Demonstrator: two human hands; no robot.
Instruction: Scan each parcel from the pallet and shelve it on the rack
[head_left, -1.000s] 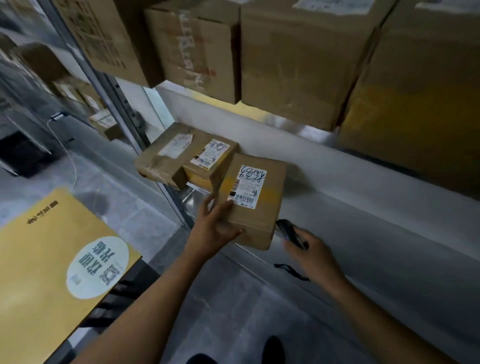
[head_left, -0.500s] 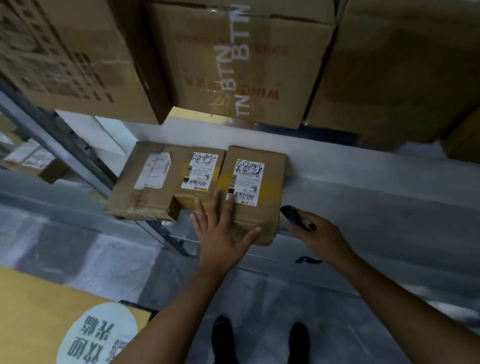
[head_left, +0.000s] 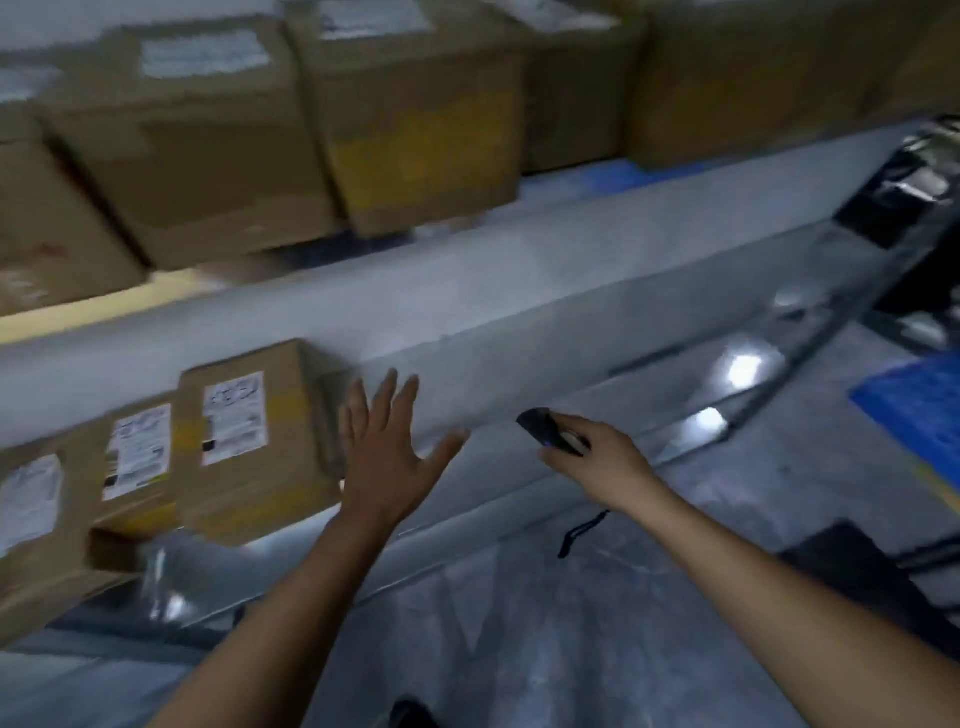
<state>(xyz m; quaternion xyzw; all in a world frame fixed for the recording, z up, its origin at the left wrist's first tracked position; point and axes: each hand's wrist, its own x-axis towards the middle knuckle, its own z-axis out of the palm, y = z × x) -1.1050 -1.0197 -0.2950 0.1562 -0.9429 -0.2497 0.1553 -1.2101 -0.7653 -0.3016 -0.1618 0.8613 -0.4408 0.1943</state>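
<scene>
A small brown parcel (head_left: 249, 441) with a white label lies on the grey rack shelf (head_left: 519, 374), next to two more labelled parcels (head_left: 135, 467) at its left. My left hand (head_left: 387, 452) hovers just right of the small parcel with fingers spread, holding nothing. My right hand (head_left: 597, 460) grips a black handheld scanner (head_left: 545, 428), whose strap dangles below the wrist. The frame is motion-blurred.
Several large cardboard boxes (head_left: 208, 156) fill the shelf above. A blue pallet (head_left: 919, 410) shows at the right edge, with dark objects (head_left: 862, 577) on the grey floor near it. The shelf stretches bare to the right of my hands.
My left hand has let go of the small parcel, which now rests on the shelf, and has drawn off to its right. The view has swung to the right.
</scene>
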